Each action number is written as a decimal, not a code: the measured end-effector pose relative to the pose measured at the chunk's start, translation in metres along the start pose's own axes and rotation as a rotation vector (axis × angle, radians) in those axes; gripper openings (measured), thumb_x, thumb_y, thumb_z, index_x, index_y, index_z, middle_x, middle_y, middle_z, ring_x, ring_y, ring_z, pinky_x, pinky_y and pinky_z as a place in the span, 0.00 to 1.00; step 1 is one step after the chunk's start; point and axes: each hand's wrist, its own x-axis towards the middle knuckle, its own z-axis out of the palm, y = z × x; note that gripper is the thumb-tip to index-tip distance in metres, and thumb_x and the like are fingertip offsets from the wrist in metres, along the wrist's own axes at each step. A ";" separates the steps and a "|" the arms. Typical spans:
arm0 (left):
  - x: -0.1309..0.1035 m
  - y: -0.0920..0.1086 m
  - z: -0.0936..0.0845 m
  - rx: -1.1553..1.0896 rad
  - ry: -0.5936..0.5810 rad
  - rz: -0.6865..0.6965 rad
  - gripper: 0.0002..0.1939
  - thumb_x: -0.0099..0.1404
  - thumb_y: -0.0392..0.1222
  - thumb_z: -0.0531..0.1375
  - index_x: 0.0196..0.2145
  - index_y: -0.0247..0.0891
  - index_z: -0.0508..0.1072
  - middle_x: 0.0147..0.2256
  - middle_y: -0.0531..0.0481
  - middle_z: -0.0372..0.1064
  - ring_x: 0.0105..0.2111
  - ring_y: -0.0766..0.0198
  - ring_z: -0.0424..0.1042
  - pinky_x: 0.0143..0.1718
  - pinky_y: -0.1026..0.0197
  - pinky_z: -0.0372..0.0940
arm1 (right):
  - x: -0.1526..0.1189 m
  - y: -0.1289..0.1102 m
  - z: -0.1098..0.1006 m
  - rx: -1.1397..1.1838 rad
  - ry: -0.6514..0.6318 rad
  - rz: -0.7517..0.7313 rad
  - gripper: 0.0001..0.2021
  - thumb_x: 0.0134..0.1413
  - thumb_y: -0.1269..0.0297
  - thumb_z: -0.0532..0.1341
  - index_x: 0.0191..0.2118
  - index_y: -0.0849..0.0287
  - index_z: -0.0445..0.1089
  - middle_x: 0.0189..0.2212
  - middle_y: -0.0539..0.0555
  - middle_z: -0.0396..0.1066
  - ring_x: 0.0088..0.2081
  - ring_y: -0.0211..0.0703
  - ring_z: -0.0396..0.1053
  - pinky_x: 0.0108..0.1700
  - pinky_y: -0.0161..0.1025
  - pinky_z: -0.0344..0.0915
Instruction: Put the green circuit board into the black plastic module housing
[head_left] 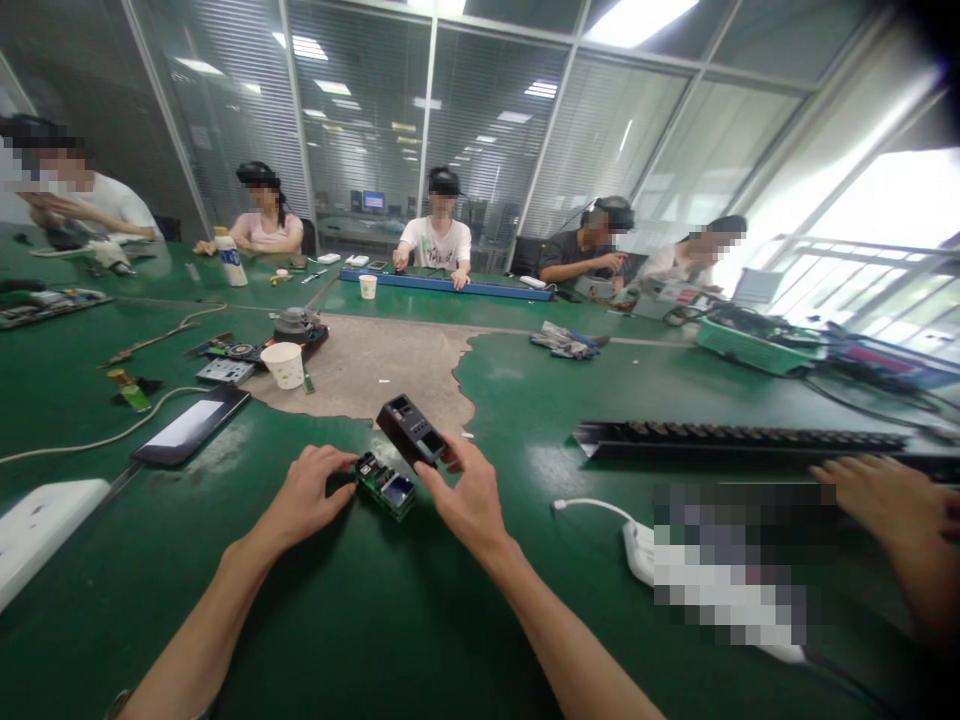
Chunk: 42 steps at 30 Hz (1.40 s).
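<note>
My left hand (pixel 315 492) pinches the left end of a small green circuit board module (pixel 385 487), with thumb and fingertips at its edge. The module rests low over the green table and carries a little dark screen. In my right hand (pixel 472 492) is a black plastic casing (pixel 410 430) with rectangular cutouts, gripped at its near right end. The casing is tilted and raised just above and behind the module; the two look apart. My right fingertips are partly hidden behind the casing.
A phone (pixel 191 427), a paper cup (pixel 283 365) and electronic parts (pixel 225 372) lie left. A white power strip (pixel 701 585) and a long black strip (pixel 742 438) are right, near another person's hand (pixel 885 500). Gloves (pixel 566 341) and a green basket (pixel 757 345) stand farther back; several people sit opposite.
</note>
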 end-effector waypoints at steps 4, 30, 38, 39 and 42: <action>0.001 0.001 -0.001 0.013 -0.012 0.007 0.13 0.66 0.48 0.57 0.43 0.40 0.76 0.42 0.46 0.72 0.42 0.55 0.65 0.45 0.54 0.60 | 0.006 0.027 0.002 -0.097 0.005 0.048 0.23 0.50 0.64 0.65 0.54 0.58 0.69 0.42 0.56 0.74 0.39 0.48 0.69 0.45 0.46 0.66; 0.004 0.005 0.001 -0.029 -0.021 0.035 0.17 0.69 0.49 0.54 0.51 0.45 0.75 0.39 0.47 0.73 0.40 0.56 0.66 0.43 0.55 0.59 | 0.002 0.004 -0.002 -0.027 0.007 -0.007 0.17 0.52 0.58 0.65 0.47 0.57 0.72 0.37 0.53 0.73 0.36 0.44 0.68 0.42 0.42 0.66; 0.002 -0.002 -0.002 -0.028 0.072 -0.012 0.19 0.67 0.47 0.57 0.54 0.43 0.72 0.40 0.47 0.73 0.40 0.56 0.67 0.43 0.55 0.60 | -0.013 -0.021 0.003 -0.079 -0.059 -0.109 0.17 0.49 0.60 0.66 0.46 0.57 0.71 0.39 0.55 0.73 0.41 0.49 0.67 0.46 0.45 0.65; 0.002 -0.002 -0.003 -0.027 0.084 -0.012 0.19 0.67 0.46 0.57 0.54 0.42 0.72 0.40 0.47 0.73 0.40 0.56 0.67 0.44 0.55 0.60 | -0.015 -0.021 0.004 -0.089 -0.070 -0.112 0.17 0.49 0.60 0.66 0.46 0.57 0.71 0.39 0.56 0.73 0.41 0.49 0.67 0.46 0.45 0.64; 0.001 -0.002 -0.002 -0.020 0.092 -0.007 0.20 0.67 0.46 0.57 0.55 0.40 0.70 0.42 0.46 0.72 0.42 0.55 0.66 0.45 0.54 0.60 | -0.017 -0.020 0.006 -0.118 -0.100 -0.123 0.16 0.50 0.60 0.66 0.45 0.58 0.71 0.40 0.56 0.73 0.42 0.50 0.67 0.46 0.46 0.64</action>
